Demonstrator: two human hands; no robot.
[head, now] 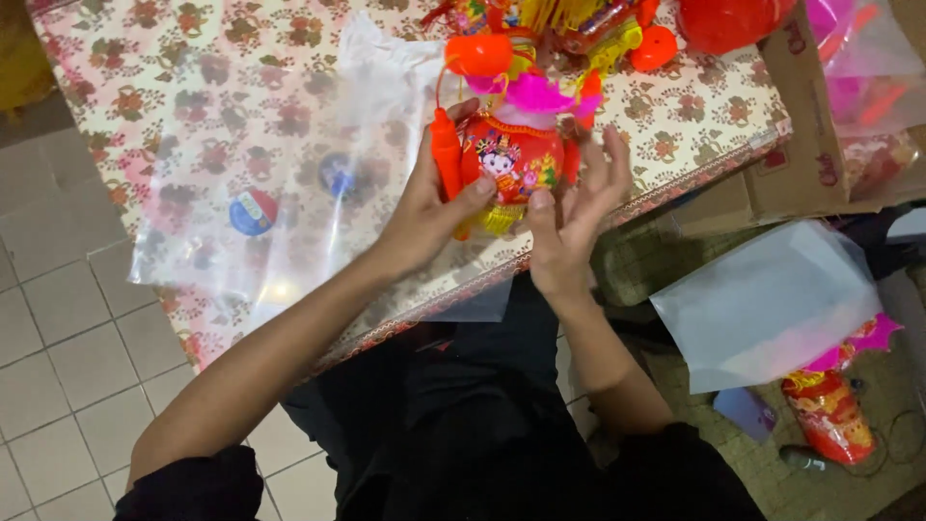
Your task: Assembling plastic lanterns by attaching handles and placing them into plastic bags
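One red toy lantern (511,159) sits over the table edge (405,309), between two hands. The left hand (429,207) grips its orange handle; the right hand (569,217) touches it with fingers spread. More toys (579,29) behind are cut off. Two clear bags (289,183) lie beside.

The red toy lantern (511,159) is held up above the near edge of the tabletop (193,87), upright, between both hands. Its round body is bright red with a colourful cartoon figure printed on the front. An orange handle piece (446,159) runs down its left side, and a short yellow fringe (500,220) hangs at the bottom. On top sit pink petals (535,95) and an orange cap (479,53). The fingers (479,186) of the left hand (424,207) press its left side; the right hand (569,207) touches it from below and the right.
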